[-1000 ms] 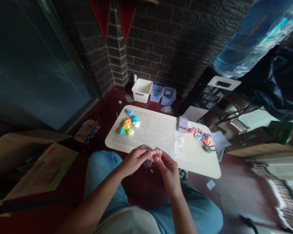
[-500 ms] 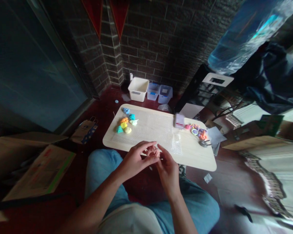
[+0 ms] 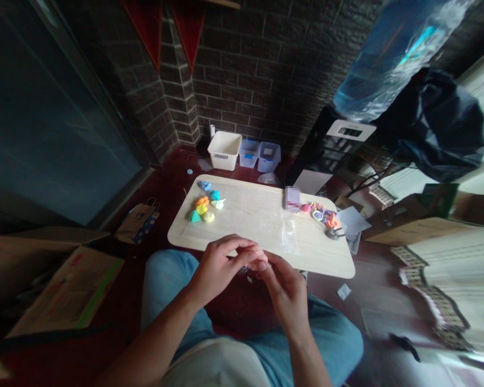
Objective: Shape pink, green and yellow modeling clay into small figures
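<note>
Above the near edge of the low table point(image 3: 242, 188), my two hands meet. My left hand point(image 3: 225, 264) closes its thumb and fingers on a small pale pink lump of modelling clay point(image 3: 260, 255). From the other side, my right hand point(image 3: 285, 284) pinches the same lump, its thumb pressed on top. The fingers hide much of the clay. On the table's left lie several soft clay lumps, among them a yellow one point(image 3: 202, 209), an orange one point(image 3: 202, 200) and a green one point(image 3: 194, 216).
Pink, purple and orange pieces point(image 3: 329, 219), a round-framed item point(image 3: 317, 215) and a dark grey lump point(image 3: 334, 233) lie at the table's right. Bubble wrap point(image 3: 250, 209) covers the middle. Beyond stand a white bin point(image 3: 225, 152) and a water dispenser point(image 3: 312, 156); cardboard boxes point(image 3: 68, 290) are at left.
My hands have come closer together around the pink clay. The right thumb now presses on it, and the fingers have closed in. The view has shifted slightly.
</note>
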Motion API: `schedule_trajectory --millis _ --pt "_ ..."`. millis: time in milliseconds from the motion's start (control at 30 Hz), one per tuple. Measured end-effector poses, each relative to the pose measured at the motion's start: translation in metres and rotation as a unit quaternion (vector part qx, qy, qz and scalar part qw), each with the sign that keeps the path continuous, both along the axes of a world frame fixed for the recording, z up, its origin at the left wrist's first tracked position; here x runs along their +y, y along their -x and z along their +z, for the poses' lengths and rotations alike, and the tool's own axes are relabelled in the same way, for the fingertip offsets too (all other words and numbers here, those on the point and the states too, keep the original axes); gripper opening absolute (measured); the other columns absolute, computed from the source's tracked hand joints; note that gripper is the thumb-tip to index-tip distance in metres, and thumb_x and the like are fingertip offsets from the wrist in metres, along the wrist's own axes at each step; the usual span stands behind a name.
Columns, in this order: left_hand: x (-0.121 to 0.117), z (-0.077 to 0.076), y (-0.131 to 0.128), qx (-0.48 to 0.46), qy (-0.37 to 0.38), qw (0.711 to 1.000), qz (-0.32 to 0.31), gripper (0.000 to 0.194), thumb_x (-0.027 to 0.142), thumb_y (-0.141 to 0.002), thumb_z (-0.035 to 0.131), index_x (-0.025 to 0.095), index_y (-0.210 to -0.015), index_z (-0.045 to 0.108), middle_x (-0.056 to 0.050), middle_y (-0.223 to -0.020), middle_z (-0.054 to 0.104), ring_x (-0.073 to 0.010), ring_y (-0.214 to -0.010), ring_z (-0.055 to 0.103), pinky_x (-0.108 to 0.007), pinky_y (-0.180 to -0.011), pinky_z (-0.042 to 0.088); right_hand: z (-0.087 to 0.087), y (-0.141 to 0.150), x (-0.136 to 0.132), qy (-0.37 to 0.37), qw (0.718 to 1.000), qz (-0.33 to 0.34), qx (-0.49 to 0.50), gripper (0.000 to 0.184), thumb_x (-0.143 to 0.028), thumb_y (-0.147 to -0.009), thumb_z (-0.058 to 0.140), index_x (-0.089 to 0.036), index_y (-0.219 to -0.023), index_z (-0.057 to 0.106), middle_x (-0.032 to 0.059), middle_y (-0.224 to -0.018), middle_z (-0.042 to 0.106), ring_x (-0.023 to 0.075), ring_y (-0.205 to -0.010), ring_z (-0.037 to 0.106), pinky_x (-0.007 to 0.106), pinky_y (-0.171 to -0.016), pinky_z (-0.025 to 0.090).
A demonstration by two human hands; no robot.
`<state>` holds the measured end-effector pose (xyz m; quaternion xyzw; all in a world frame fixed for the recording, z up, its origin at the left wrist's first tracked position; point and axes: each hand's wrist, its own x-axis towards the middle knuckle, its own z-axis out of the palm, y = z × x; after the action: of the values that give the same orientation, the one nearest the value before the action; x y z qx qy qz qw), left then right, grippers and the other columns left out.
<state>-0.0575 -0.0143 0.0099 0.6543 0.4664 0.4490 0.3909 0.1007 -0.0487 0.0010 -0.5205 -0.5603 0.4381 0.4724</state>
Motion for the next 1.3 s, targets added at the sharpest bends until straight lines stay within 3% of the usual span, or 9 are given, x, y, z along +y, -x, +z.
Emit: schedule_trajectory --millis 133,267,467,567,667,833,967,1133,1300 --pt "-0.006 0.005 -0.005 0.011 -0.046 0.999 0.013 0.011 0.026 -0.090 0.062 0.019 -0.089 0.070 -0.002 -0.087 0.073 -0.0124 -0.083 0.067 -0.022 -0.077 0.051 0.009 -0.001 -0.004 -0.011 0.999 -0.020 -0.035 0.017 -0.034 -0.090 0.061 -0.022 -0.098 0.071 0.0039 -0.086 0.076 0.0170 -0.072 0.070 0.026 -0.065 0.054" --pt "-0.008 0.008 -0.006 0.020 -0.084 0.996 0.022 0.010 0.023 -0.090 0.062 0.018 -0.088 0.070 -0.002 -0.085 0.072 -0.0125 -0.083 0.066 -0.023 -0.076 0.050 0.018 -0.003 -0.002 -0.020 0.998 -0.006 -0.058 0.017 -0.033 -0.092 0.058 -0.021 -0.098 0.068 0.0050 -0.088 0.075 0.0168 -0.075 0.070 0.026 -0.067 0.053" --pt "-0.006 0.011 -0.004 0.002 -0.030 0.999 -0.019 0.014 0.028 -0.090 0.062 0.020 -0.094 0.072 -0.003 -0.093 0.075 -0.0133 -0.087 0.068 -0.022 -0.079 0.051 0.020 -0.007 0.004 0.004 0.999 0.046 -0.007 0.022 -0.036 -0.092 0.059 -0.023 -0.109 0.061 0.0031 -0.088 0.071 0.0143 -0.073 0.066 0.023 -0.060 0.050" --pt "-0.009 0.010 -0.002 -0.031 0.024 0.999 -0.034 0.025 0.032 -0.094 0.054 0.022 -0.114 0.067 -0.005 -0.104 0.074 -0.0148 -0.096 0.068 -0.025 -0.086 0.052 0.017 -0.007 0.005 0.006 0.999 0.037 0.000 0.016 -0.036 -0.092 0.058 -0.022 -0.098 0.062 0.0010 -0.079 0.066 0.0127 -0.069 0.063 0.021 -0.057 0.048" --pt "-0.013 0.010 0.000 -0.047 0.072 0.995 -0.048 0.046 0.035 -0.094 0.054 0.023 -0.138 0.049 -0.006 -0.109 0.072 -0.0164 -0.097 0.068 -0.028 -0.085 0.053 0.011 -0.008 0.006 0.007 0.999 0.017 0.027 0.015 -0.036 -0.093 0.057 -0.022 -0.094 0.060 -0.0001 -0.077 0.064 0.0121 -0.068 0.062 0.022 -0.060 0.049" --pt "-0.016 0.012 -0.005 0.003 0.104 0.992 -0.070 0.029 0.040 -0.090 0.059 0.020 -0.109 0.067 -0.005 -0.097 0.073 -0.0173 -0.086 0.068 -0.026 -0.071 0.052 0.004 -0.008 0.006 -0.023 0.998 -0.062 0.015 0.012 -0.034 -0.095 0.055 -0.022 -0.094 0.057 0.0025 -0.082 0.067 0.0129 -0.070 0.063 0.024 -0.063 0.051" --pt "-0.014 0.012 -0.007 0.015 0.055 0.997 -0.042 0.020 0.037 -0.089 0.060 0.018 -0.089 0.068 -0.003 -0.087 0.072 -0.0150 -0.079 0.065 -0.025 -0.069 0.050 0.010 -0.011 0.005 -0.025 0.999 -0.036 0.018 0.012 -0.033 -0.094 0.056 -0.022 -0.095 0.059 0.0033 -0.085 0.069 0.0140 -0.072 0.066 0.024 -0.064 0.054" --pt "-0.009 0.014 0.001 0.040 0.028 0.997 -0.058 0.016 0.030 -0.090 0.060 0.019 -0.094 0.070 -0.005 -0.094 0.073 -0.0157 -0.085 0.067 -0.025 -0.074 0.052 0.021 -0.020 0.009 -0.020 0.999 -0.013 0.031 0.018 -0.033 -0.088 0.064 -0.023 -0.103 0.067 0.0052 -0.096 0.073 0.0180 -0.083 0.070 0.028 -0.069 0.059" --pt "-0.012 0.012 -0.002 -0.058 0.060 0.995 -0.049 0.024 0.030 -0.092 0.058 0.022 -0.111 0.070 -0.005 -0.109 0.074 -0.0171 -0.100 0.069 -0.027 -0.086 0.056 0.022 -0.016 0.010 -0.044 0.998 -0.043 0.006 0.007 -0.027 -0.087 0.066 -0.021 -0.089 0.070 0.0026 -0.081 0.075 0.0152 -0.070 0.070 0.025 -0.064 0.057"
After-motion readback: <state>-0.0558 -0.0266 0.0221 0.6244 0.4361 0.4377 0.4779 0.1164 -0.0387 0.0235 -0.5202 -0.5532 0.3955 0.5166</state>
